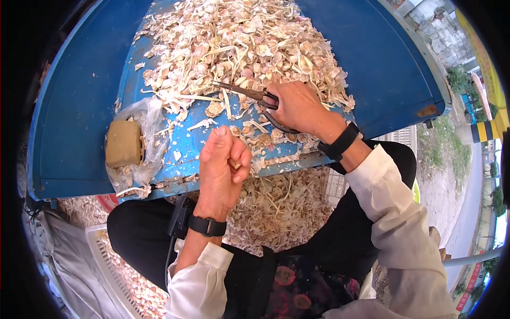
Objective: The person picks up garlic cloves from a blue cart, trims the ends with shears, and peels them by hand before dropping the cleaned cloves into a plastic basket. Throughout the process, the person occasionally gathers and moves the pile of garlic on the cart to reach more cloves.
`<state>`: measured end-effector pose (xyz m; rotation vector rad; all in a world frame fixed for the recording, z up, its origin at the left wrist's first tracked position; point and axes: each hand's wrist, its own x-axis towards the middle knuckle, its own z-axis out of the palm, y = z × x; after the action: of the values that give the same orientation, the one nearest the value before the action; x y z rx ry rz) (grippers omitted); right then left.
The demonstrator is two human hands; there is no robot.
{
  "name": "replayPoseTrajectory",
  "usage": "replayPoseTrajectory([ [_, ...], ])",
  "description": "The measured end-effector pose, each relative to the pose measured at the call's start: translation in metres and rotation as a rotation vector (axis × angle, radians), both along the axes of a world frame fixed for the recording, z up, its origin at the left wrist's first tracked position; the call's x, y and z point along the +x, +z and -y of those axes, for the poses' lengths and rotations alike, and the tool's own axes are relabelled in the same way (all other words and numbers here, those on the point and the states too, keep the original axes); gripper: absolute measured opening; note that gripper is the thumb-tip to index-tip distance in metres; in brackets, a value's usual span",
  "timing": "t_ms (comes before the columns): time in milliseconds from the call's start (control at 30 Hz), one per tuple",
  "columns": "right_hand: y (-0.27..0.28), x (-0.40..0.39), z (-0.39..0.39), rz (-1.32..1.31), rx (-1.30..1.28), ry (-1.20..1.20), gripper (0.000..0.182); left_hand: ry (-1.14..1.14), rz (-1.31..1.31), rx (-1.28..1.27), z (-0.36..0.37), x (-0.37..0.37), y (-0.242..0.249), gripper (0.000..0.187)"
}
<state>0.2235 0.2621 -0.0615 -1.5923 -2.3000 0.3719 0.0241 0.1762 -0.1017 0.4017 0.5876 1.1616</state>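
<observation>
My right hand (300,109) is closed around the handles of a pair of dark scissors (245,92). Their blades point left over the near edge of a large heap of garlic cloves and dry skins (239,48). Lower and to the left, my left hand (222,162) is held palm up with its fingers curled in and the thumb up. Between those fingers shows a small pale piece (234,164) that looks like a garlic clove, mostly hidden. Scraps of stem and skin lie on the blue surface between the hands and the heap.
The heap rests on a blue metal truck-bed-like table (69,127) with raised sides. A tan block (123,143) sits on a clear plastic bag (151,127) at left. Skins (281,212) pile up below the front edge. A white crate (114,266) at lower left holds cloves.
</observation>
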Motion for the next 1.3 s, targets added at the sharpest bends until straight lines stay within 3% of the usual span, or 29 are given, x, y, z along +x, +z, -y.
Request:
replayPoseTrajectory([
  [133, 0.008, -0.009, -0.001, 0.064, -0.05, 0.014, 0.013, -0.034, -0.186, -0.123, -0.003, 0.005, 0.009, 0.032],
  [233, 0.032, -0.017, 0.014, -0.322, -0.22, 0.098, 0.029, 0.021, -0.093, -0.254, -0.01, 0.014, 0.023, 0.039],
  [333, 0.032, -0.014, -0.005, -0.359, -0.206, -0.027, 0.028, 0.05, 0.025, -0.303, -0.011, 0.011, 0.015, 0.039],
  [400, 0.018, -0.014, -0.022, -0.251, -0.071, -0.042, 0.022, 0.006, 0.263, -0.188, -0.012, 0.003, -0.012, 0.037],
  [467, 0.005, -0.02, -0.028, 0.074, 0.07, 0.047, 0.016, -0.017, 0.28, -0.182, -0.013, -0.002, -0.014, 0.035],
  [533, 0.001, -0.02, -0.027, 0.058, 0.073, 0.021, 0.015, -0.046, 0.293, -0.184, -0.012, -0.003, -0.01, 0.034],
  [600, 0.002, -0.021, -0.023, 0.029, 0.085, -0.04, 0.013, 0.022, -0.04, -0.267, -0.009, 0.003, 0.008, 0.035],
  [667, 0.008, -0.02, -0.019, -0.121, 0.033, -0.072, 0.016, 0.023, -0.079, -0.212, -0.007, 0.008, 0.012, 0.035],
  [733, 0.016, -0.02, -0.005, -0.531, -0.195, -0.054, 0.023, 0.023, -0.278, -0.07, -0.008, 0.015, 0.014, 0.035],
  [867, 0.012, -0.05, 0.019, -0.742, -0.253, -0.058, 0.021, 0.021, -0.198, -0.008, -0.011, 0.016, 0.008, 0.033],
  [1033, 0.001, -0.057, 0.022, -0.728, -0.215, -0.062, 0.021, 0.198, -0.219, 0.064, -0.011, 0.013, 0.004, 0.026],
  [1133, -0.006, -0.063, 0.025, -0.789, -0.162, -0.059, 0.018, 0.18, -0.259, 0.106, -0.011, 0.009, -0.001, 0.024],
  [1233, -0.006, -0.075, 0.036, -1.339, -0.409, -0.193, 0.015, 0.189, -0.288, 0.124, -0.009, 0.01, -0.008, 0.022],
  [1300, 0.0, -0.077, 0.04, -1.405, -0.45, -0.248, 0.015, 0.203, -0.162, 0.053, -0.006, 0.014, -0.003, 0.02],
])
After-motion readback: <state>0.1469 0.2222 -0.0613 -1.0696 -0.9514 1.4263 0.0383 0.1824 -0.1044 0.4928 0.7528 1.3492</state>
